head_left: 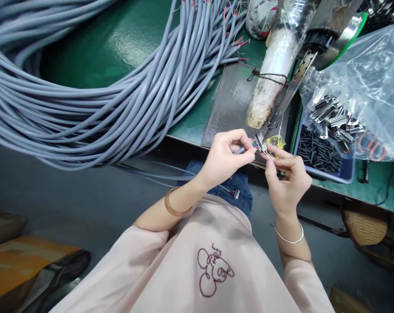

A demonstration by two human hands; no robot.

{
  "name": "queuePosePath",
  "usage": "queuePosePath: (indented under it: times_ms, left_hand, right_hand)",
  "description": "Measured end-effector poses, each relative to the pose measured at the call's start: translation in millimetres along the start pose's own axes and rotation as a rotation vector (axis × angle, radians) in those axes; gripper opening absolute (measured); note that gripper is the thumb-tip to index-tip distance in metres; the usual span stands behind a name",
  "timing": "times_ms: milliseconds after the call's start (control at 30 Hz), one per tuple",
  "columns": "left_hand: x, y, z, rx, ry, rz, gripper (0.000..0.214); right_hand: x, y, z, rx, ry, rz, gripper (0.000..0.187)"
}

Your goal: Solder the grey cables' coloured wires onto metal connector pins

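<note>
My left hand [225, 156] is closed in a pinch on the end of a grey cable [240, 151] whose coloured wires fan out at the tip. My right hand [286, 176] is closed on a small metal connector [260, 142] that meets those wires. Both hands hover over the front edge of the green workbench [118, 43], just in front of a dark metal plate [231, 100]. A second connector on thin wires [235, 193] lies on my lap.
A big coil of grey cables [86, 87] fills the bench's left side. A plastic-wrapped machine arm [275, 74] stands on the plate. To the right, a clear bag of metal connector shells [337, 117] lies over a blue tray of black parts [317, 154]. Cardboard [24, 256] lies on the floor.
</note>
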State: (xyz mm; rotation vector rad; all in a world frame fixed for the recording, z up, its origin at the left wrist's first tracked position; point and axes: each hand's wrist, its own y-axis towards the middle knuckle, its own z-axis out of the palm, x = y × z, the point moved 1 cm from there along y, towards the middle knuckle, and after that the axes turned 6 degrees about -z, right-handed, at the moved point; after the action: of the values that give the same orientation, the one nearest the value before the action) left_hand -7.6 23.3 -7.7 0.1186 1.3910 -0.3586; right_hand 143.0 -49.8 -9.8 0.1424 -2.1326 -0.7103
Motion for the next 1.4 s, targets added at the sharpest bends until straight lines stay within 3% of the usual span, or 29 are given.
queuePosePath:
  times_ms: [133,433,800,1100,1400]
  left_hand:
    - [-1.8,-0.3,-0.5,-0.046,0.108,0.072,0.014]
    - [-12.9,-2.3,2.1,-0.084,0.157,0.122,0.015]
    - [-17.2,-2.5,1.4,-0.087,0.153,0.093,0.015]
    - [-18.9,-1.4,1.5,-0.085,0.133,0.066,0.015]
    - [-14.0,-0.4,2.2,-0.076,0.158,0.049,0.015]
  right_hand:
    - [0.4,7.3,0.2,0.004,0.081,0.051,0.012]
    - [7.8,19.3,-1.3,-0.022,0.091,0.011,0.011]
    - [11.3,24.3,-2.5,-0.004,0.038,-0.014,0.012]
    - [12.4,27.3,-5.0,0.038,-0.144,-0.172,0.018]
    - [6.8,26.9,-4.9,0.050,-0.152,-0.140,0.014]
